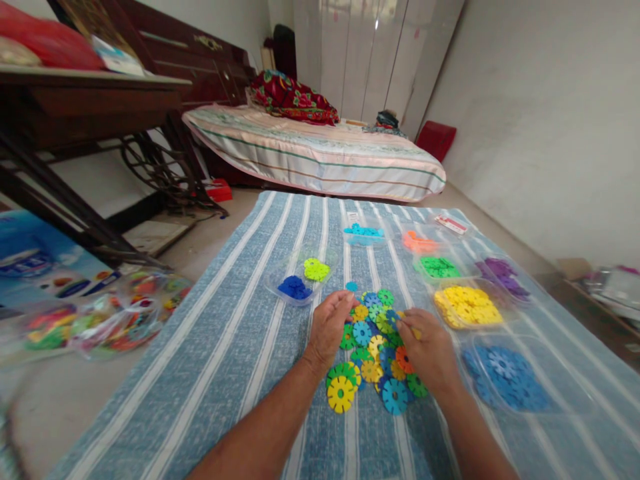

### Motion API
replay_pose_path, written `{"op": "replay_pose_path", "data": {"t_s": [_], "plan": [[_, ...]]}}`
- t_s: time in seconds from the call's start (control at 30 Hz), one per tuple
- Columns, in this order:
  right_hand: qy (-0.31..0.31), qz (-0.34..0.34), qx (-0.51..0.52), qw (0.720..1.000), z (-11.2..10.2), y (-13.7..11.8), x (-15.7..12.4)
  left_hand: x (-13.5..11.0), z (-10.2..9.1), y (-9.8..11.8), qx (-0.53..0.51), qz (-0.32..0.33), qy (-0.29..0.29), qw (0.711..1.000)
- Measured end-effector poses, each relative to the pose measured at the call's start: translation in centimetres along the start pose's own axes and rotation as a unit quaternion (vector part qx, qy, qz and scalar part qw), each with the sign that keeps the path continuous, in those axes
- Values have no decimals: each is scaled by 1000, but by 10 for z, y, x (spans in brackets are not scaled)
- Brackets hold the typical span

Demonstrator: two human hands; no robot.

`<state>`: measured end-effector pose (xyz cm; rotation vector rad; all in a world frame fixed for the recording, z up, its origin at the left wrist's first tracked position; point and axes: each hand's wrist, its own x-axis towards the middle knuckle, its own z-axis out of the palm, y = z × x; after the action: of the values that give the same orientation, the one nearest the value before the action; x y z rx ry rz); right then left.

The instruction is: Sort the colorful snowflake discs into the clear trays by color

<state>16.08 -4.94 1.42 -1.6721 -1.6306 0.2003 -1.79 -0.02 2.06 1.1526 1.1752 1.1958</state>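
Note:
A loose heap of notched plastic discs (370, 370) in yellow, green, blue and orange lies on the striped cloth in front of me. At the heap's left edge is my left hand (330, 325), fingers bent and pressed together at the tips; what they pinch is hidden. My right hand (429, 343) is on the heap's right side, closed, with the yellow of a notched disc (416, 332) showing at its fingers. A single light-blue disc (351, 287) lies just beyond the heap. One yellow disc (341, 395) sits at its near left.
Clear tubs hold sorted discs: dark blue (294, 288) and lime (316, 269) share one; cyan (364, 231), orange (419, 241), green (439, 267), purple (503, 277), yellow (467, 305) and blue (510, 377) stand behind and right. Bagged pieces (135, 320) lie left. Behind is a bed (320, 157).

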Motion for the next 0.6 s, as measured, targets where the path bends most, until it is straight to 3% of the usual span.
{"op": "replay_pose_path", "data": {"t_s": [0.17,0.43,0.6], "plan": [[-44,-10,25,999,2,-8,1,0,0,0,5,1,-1,1000],[-73,-57,-175,980,10,4,12,1,0,0,-6,-2,2,1000],[-95,-59,-138,984,13,2,13,1,-1,3,7,-2,2,1000]]}}
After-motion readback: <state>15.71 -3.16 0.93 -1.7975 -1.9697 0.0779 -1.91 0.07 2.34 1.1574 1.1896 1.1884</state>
